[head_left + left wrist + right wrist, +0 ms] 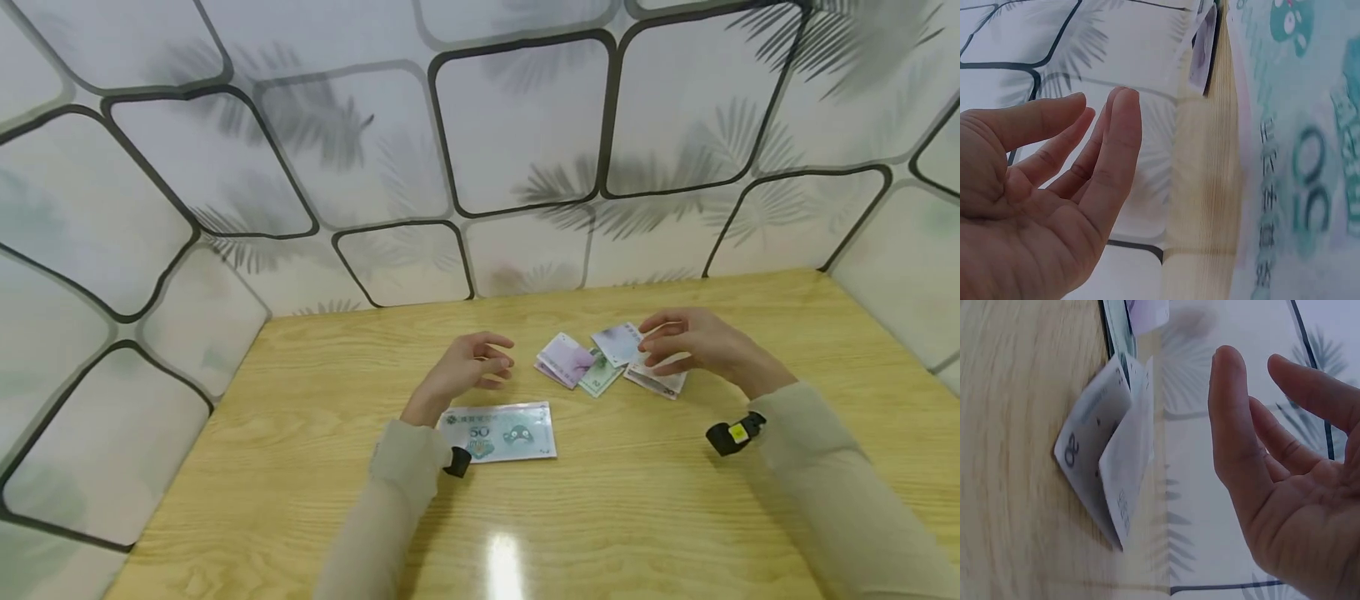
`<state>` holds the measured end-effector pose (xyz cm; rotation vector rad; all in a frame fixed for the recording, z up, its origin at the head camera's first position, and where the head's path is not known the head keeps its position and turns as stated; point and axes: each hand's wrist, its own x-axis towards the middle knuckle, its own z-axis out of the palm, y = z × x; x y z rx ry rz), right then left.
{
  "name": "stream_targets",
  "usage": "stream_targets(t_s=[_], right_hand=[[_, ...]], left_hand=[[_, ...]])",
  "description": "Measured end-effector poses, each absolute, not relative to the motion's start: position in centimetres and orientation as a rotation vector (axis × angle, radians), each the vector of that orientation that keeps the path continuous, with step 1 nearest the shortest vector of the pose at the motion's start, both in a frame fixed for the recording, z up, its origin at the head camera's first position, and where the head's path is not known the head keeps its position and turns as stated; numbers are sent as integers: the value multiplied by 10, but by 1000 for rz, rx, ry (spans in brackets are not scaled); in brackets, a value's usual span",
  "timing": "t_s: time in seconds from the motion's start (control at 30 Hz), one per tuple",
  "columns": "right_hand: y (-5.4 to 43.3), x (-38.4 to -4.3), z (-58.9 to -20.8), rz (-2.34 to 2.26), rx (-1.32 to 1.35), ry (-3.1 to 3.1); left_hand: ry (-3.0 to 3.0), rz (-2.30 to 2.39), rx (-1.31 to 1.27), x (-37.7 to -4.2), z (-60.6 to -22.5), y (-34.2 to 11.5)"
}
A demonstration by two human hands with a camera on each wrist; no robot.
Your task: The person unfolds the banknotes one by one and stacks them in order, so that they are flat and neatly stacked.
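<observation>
A teal play banknote [517, 435] marked 50 lies flat on the table, partly covered by my left wrist and sleeve. My left hand [465, 367] hovers just beyond it, fingers loosely bent and holding nothing; the left wrist view shows a gap between hand and note. Above the right side of a small cluster of folded notes is my right hand [701, 343], also holding nothing. That cluster has a purple note [562, 358], a green note [597, 377] marked 2, a pale lilac-blue note [617, 342] and a greyish-pink note [1085, 447] marked 20, folded and standing partly open.
The wooden table [300, 450] meets a wall [517, 125] with leaf and rounded-block patterns at its back and sides. Each wrist wears a black band [727, 437]. Light glares off the table near its front.
</observation>
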<state>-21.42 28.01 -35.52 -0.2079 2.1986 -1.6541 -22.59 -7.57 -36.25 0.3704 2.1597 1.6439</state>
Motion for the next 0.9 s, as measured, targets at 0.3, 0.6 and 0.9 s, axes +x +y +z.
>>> stream_targets(t_s=[0.3,0.6,0.9], right_hand=[[305,-210,-355,-1649,-129,2236],[320,-205,-360,-1639,-94,2262],[333,-201,-366,-1635,-19,2245]], left_hand=[[2091,1662,413,-231,-361,-51],[2022,1674,449,-237,-360,-26],[1996,1647,549,-240,-361,-1]])
